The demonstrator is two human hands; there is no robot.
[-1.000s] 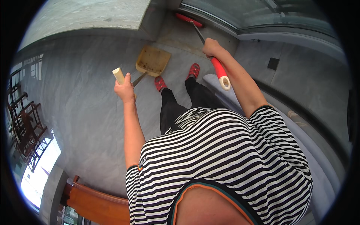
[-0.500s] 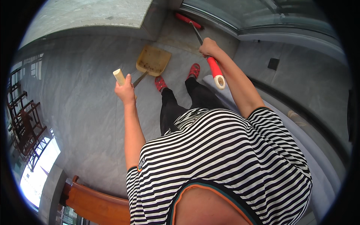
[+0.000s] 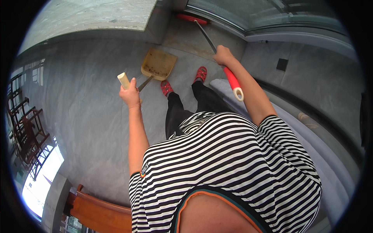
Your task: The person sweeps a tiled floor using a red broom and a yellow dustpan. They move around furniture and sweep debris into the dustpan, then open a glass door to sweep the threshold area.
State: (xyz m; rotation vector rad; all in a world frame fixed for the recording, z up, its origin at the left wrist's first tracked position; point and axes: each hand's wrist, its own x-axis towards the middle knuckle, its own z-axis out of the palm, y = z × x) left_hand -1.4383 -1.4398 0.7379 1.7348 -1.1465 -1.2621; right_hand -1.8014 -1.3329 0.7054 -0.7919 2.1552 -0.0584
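My left hand (image 3: 130,93) is closed round the pale handle of a long-handled dustpan (image 3: 158,62). Its yellowish pan lies on the floor just ahead of my feet, with dark bits of debris in it. My right hand (image 3: 224,55) grips the grey shaft of a broom (image 3: 233,83) just above its red and white end grip. The broom's red head (image 3: 192,18) is at the far side, on the strip of floor by the glass door's track. Its bristles are mostly hidden.
A stone-topped block (image 3: 101,15) stands at the far left, and a glass door (image 3: 279,17) runs along the far right. Dark wooden chairs (image 3: 29,132) are at the left edge; a brown wooden bench (image 3: 99,209) is behind on the left. Grey cloth (image 3: 311,147) lies at my right.
My right hand has moved slightly right and nearer, and the broom has swung with it; its head has shifted a little left and farther. The dustpan and my left hand are nearly still.
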